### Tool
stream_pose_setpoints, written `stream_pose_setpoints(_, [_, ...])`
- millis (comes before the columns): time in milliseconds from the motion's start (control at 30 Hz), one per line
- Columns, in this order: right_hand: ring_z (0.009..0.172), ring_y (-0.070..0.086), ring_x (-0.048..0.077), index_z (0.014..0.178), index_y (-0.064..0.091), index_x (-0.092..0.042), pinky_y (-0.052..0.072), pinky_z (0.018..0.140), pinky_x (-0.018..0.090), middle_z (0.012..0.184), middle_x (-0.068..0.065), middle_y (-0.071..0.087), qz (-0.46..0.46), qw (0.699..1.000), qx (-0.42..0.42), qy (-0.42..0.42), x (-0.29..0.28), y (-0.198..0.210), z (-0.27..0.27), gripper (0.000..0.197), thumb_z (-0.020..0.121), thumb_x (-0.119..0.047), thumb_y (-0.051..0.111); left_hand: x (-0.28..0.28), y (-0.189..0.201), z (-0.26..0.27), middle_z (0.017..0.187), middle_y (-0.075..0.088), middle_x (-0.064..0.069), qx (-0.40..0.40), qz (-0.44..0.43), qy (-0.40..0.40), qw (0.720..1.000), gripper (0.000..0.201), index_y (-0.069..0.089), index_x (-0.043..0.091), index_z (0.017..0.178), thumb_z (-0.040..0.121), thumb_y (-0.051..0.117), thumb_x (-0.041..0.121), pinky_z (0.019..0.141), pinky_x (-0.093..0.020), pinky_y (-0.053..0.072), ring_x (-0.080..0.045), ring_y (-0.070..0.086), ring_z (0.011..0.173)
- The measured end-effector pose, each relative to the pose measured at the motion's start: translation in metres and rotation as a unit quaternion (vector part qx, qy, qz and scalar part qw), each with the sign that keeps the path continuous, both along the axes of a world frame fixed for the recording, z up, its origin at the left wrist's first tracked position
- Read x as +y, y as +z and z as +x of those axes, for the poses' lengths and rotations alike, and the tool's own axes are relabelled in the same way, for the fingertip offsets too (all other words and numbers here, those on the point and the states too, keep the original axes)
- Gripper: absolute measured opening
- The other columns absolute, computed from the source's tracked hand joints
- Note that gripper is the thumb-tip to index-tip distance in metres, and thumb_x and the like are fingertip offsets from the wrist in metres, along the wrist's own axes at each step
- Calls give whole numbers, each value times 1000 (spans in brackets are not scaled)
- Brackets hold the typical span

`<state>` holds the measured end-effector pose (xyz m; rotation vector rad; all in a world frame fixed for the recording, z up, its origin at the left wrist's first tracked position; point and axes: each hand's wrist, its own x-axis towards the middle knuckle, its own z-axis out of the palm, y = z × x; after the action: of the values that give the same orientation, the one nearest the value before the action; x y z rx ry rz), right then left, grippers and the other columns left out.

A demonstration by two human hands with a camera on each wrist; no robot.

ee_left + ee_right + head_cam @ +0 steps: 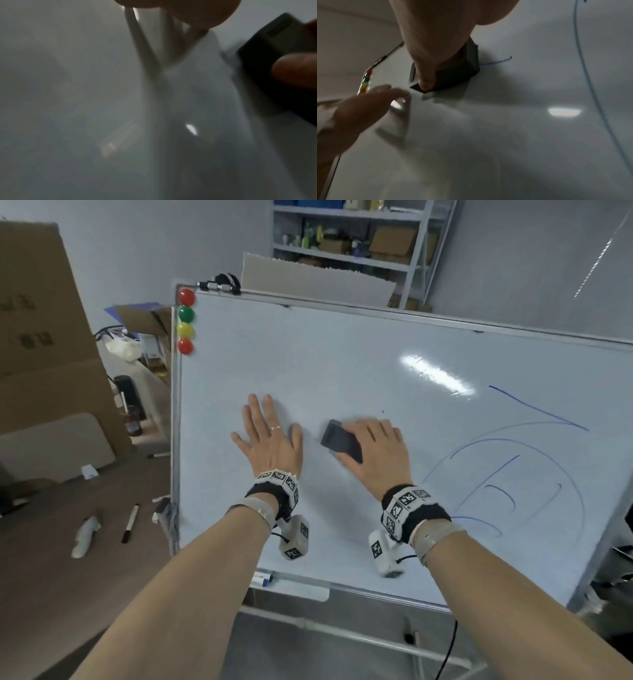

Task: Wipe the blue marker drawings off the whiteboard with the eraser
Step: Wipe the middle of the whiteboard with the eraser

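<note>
Pressing a dark eraser (340, 441) flat against the whiteboard (342, 364), the right hand (375, 451) grips it with the fingers curled over its top edge and the thumb along its lower side. The eraser sits near the middle of the board, tilted, its free end pointing up and to the left. From the right wrist view the thumb (426, 75) clamps the eraser's side, and a short blue stroke (498, 61) runs out from under its far edge. The left wrist view shows the same eraser at the right edge of the picture with a fingertip across it.

The left hand (270, 440) lies flat on the board just to the left of the eraser, fingers spread and straight, palm against the surface, holding nothing. A ring shows on one finger. Its thumb reaches toward the eraser without touching it.

The blue marker drawings (513, 474) cover the right part of the board: nested arcs, a small rectangle-like shape with short curves inside, and a long slanted line above them. The board's left and middle parts carry no strokes apart from a tiny blue dot above the right hand.

Four round magnets (186, 325), red, green, yellow and red, run down the top left corner of the board. A marker (263, 579) lies in the tray (301, 589) under the board's lower edge. To the left a brown desk (51, 577) carries a black marker (130, 523) and a white object beside it. Cardboard boxes (44, 337) stand further left, and metal shelves (352, 237) stand behind the board.
</note>
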<state>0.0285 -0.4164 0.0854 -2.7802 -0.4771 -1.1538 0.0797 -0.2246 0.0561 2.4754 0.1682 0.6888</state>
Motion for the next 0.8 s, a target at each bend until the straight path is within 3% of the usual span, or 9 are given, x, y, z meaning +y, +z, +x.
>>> stream_pose_setpoints(67, [99,54,30,118,60,-19,41,81,41,114,2,61,-43,999,19,8,-2,-14,-6,46,84,-48,71,-6,-3,0,165,-11,-1,7,5,-3,1000,72,-2,23,157,96,29,47,116,-63,8,-24,-5,152])
stream_pose_setpoints(233, [107,48,27,128,53,-19,38,90,39,121,3,57,140,982,-37,-121,-49,22,2,47,92,-49,60,-20,-5,2,164,-14,-3,10,5,-31,999,73,-3,22,157,97,28,50,115,-64,10,-25,-8,152])
stream_pose_setpoints(300, [108,47,27,128,52,-20,38,92,38,122,2,56,167,975,-40,-141,-55,31,6,48,91,-49,61,-24,-6,1,164,-14,-3,15,-7,-26,1000,74,-3,21,157,97,29,50,115,-64,9,-25,-9,152])
stream_pose_setpoints(367, [106,48,27,125,53,-21,40,89,40,120,2,57,150,983,-28,-107,-47,27,7,47,89,-49,63,-25,-8,1,164,-14,-3,18,-9,-22,1000,74,-3,20,157,97,30,49,116,-64,8,-25,-10,152])
stream_pose_setpoints(500, [103,52,28,122,58,-22,41,84,40,116,2,59,21,999,32,-13,-24,-5,4,47,86,-52,66,-21,-10,3,164,-13,-3,16,2,-13,1000,74,-2,19,157,96,30,48,115,-63,11,-25,-7,152])
stream_pose_setpoints(733, [102,50,26,121,59,-24,39,86,39,116,-2,60,151,984,-64,-73,6,30,30,45,84,-49,68,-3,-8,3,165,-9,-3,10,2,-17,1000,74,1,21,157,96,37,45,115,-62,13,-24,-3,152])
stream_pose_setpoints(800, [101,51,24,119,62,-25,38,85,38,114,-3,61,136,988,-57,-44,24,22,30,45,82,-49,70,4,-9,3,165,-8,-3,4,2,-19,1000,74,1,21,157,96,38,44,116,-61,12,-24,-4,153])
